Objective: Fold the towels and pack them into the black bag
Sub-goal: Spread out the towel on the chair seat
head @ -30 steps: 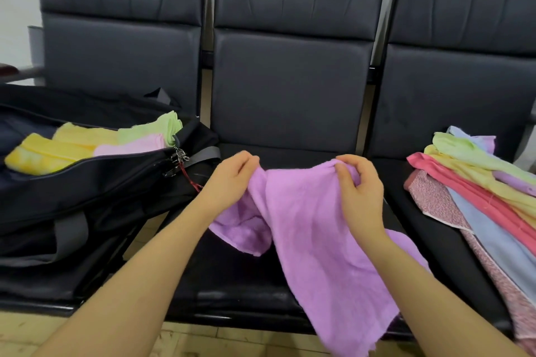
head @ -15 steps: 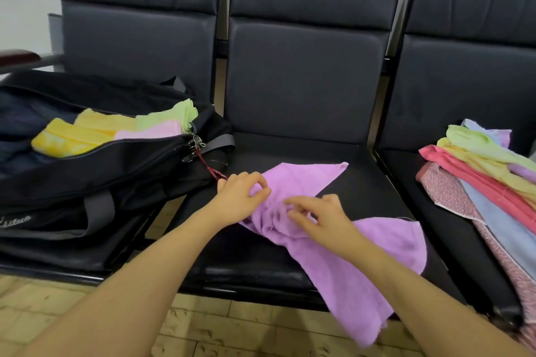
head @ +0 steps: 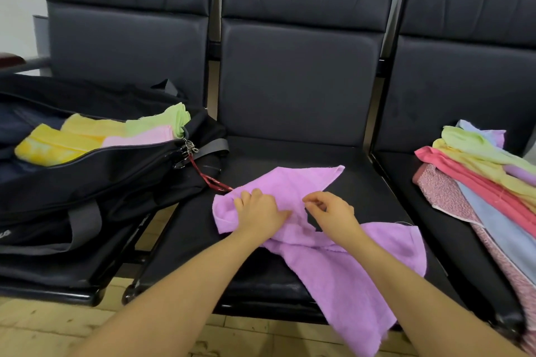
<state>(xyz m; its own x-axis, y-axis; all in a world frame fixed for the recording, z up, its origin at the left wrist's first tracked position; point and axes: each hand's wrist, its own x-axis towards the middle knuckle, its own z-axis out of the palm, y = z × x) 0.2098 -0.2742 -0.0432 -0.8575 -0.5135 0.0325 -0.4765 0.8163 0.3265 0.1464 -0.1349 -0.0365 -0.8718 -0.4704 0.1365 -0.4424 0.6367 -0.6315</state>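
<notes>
A purple towel (head: 333, 264) lies crumpled on the middle black seat (head: 290, 153), with its near end hanging over the front edge. My left hand (head: 261, 213) lies on the towel's bunched left part, fingers curled into the cloth. Just to its right, my right hand (head: 330, 211) pinches the fabric with curled fingers. The black bag (head: 87, 182) sits open on the left seat. It holds folded yellow (head: 58, 142), green (head: 162, 122) and pink (head: 139, 138) towels.
A loose pile of unfolded towels (head: 487, 182) in green, yellow, pink, blue and a speckled print covers the right seat. A red zipper tag (head: 211, 178) trails from the bag to the purple towel. Tiled floor (head: 43, 327) lies below the seats.
The purple towel was held up in both hands and has been laid down on the middle seat. Both hands came down and closer together on its crumpled middle.
</notes>
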